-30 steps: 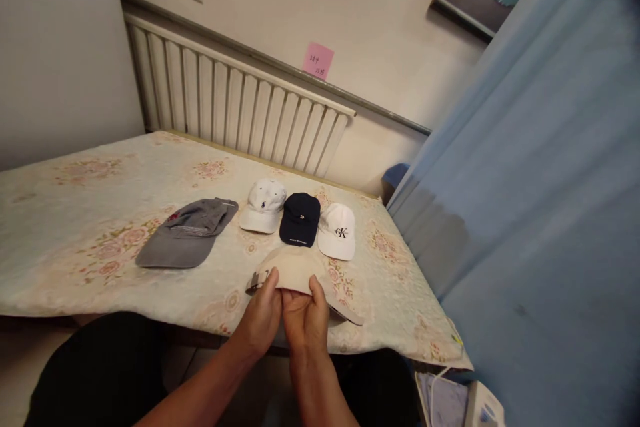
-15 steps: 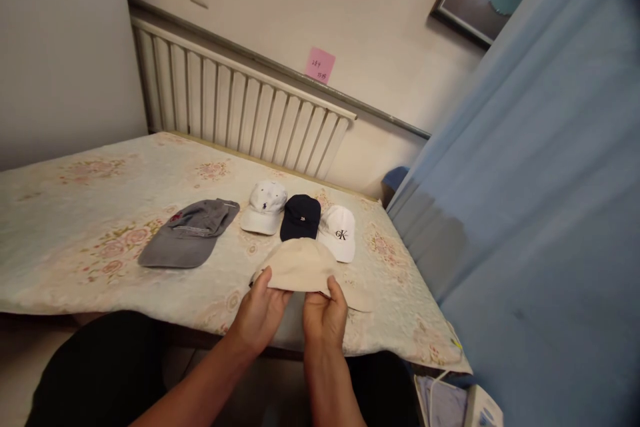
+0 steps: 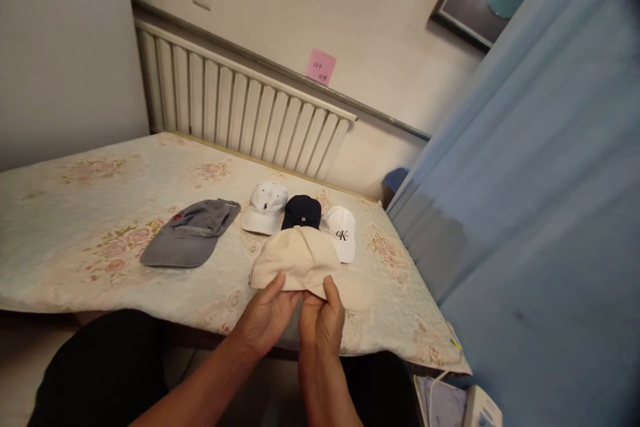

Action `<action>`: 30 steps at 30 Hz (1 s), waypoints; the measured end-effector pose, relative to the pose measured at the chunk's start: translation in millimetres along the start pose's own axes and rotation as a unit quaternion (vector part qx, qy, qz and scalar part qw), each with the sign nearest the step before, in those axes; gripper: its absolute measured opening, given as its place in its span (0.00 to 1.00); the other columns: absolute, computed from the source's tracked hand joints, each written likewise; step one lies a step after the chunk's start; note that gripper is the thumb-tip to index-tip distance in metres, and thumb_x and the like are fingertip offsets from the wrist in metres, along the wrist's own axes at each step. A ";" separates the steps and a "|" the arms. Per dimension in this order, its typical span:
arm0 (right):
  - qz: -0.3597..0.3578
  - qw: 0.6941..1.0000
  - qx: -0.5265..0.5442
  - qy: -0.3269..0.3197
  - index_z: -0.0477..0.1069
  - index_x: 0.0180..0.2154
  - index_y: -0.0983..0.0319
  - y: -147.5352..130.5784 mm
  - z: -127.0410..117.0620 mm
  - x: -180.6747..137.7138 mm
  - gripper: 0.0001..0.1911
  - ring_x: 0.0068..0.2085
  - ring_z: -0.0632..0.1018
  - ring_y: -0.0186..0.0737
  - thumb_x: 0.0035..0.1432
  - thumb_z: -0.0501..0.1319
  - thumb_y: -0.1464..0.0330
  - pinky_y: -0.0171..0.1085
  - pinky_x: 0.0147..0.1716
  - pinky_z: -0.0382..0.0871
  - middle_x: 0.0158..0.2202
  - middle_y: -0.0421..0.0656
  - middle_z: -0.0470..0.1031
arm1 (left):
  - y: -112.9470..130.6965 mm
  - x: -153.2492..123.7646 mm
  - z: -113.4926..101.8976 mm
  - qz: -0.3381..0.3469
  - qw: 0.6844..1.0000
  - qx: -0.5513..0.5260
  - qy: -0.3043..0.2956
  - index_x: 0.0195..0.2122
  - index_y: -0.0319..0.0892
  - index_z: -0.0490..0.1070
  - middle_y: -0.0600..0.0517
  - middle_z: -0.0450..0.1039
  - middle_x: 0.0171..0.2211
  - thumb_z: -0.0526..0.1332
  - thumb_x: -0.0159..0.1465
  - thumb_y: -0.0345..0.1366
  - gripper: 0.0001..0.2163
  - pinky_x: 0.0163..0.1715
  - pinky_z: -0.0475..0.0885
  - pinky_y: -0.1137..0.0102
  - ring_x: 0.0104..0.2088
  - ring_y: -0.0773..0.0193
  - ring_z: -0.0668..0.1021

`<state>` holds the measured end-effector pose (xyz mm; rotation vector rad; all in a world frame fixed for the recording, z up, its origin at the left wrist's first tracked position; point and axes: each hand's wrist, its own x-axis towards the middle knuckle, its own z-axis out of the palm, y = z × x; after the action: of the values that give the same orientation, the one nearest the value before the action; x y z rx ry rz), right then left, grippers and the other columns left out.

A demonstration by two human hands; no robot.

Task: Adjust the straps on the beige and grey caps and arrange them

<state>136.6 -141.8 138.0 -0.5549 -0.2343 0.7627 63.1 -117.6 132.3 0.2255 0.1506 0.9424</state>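
A beige baseball cap (image 3: 295,257) is held between my two hands, above the near part of the bed, its brim pointing right. My left hand (image 3: 270,314) pinches its lower edge, thumb on the outside and fingers underneath. Close beside it, my right hand (image 3: 323,310) grips the same edge nearer the brim. Just beyond stand a white cap with a small dark logo (image 3: 265,207), a navy cap (image 3: 301,211) partly hidden by the beige one, and a white cap with CK lettering (image 3: 343,230). Off to the left lies a grey cap (image 3: 193,234).
The bed has a floral cover (image 3: 165,320). A radiator (image 3: 240,100) and a wall with a pink note (image 3: 321,67) are behind it. A blue curtain (image 3: 525,180) hangs along the right. A white box (image 3: 483,407) sits low at the right.
The beige cap has tilted up, showing more of its crown and covering more of the navy cap. Both hands have drawn closer together along its edge.
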 end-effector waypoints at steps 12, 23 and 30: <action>0.025 0.995 0.024 -0.090 0.56 0.61 0.55 -7.7 1.6 -9.5 0.26 0.57 0.70 0.43 0.61 0.54 0.62 0.53 0.59 0.58 0.57 0.45 0.70 | 9.4 5.2 -3.9 0.028 0.999 0.017 0.036 0.63 0.45 0.56 0.49 0.71 0.54 0.54 0.65 0.28 0.24 0.60 0.61 0.62 0.56 0.58 0.71; 0.114 0.986 0.064 -0.104 0.64 0.56 0.57 -40.5 -0.4 -6.6 0.37 0.58 0.68 0.49 0.51 0.55 0.43 0.56 0.58 0.57 0.56 0.48 0.71 | 25.7 5.5 -6.4 0.045 0.998 0.020 0.028 0.63 0.48 0.54 0.49 0.73 0.52 0.52 0.66 0.26 0.25 0.59 0.63 0.59 0.54 0.58 0.73; 0.161 0.986 0.004 -0.048 0.68 0.52 0.55 -50.6 -11.3 5.4 0.35 0.56 0.71 0.47 0.51 0.51 0.41 0.55 0.55 0.61 0.54 0.47 0.73 | 33.7 9.1 -19.4 0.020 1.000 -0.012 0.007 0.64 0.46 0.54 0.49 0.75 0.50 0.50 0.66 0.26 0.24 0.58 0.66 0.63 0.51 0.60 0.75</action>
<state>174.7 -172.2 156.6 -0.5557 -0.2322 1.1053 37.6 -88.7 121.9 0.2001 0.1489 0.9850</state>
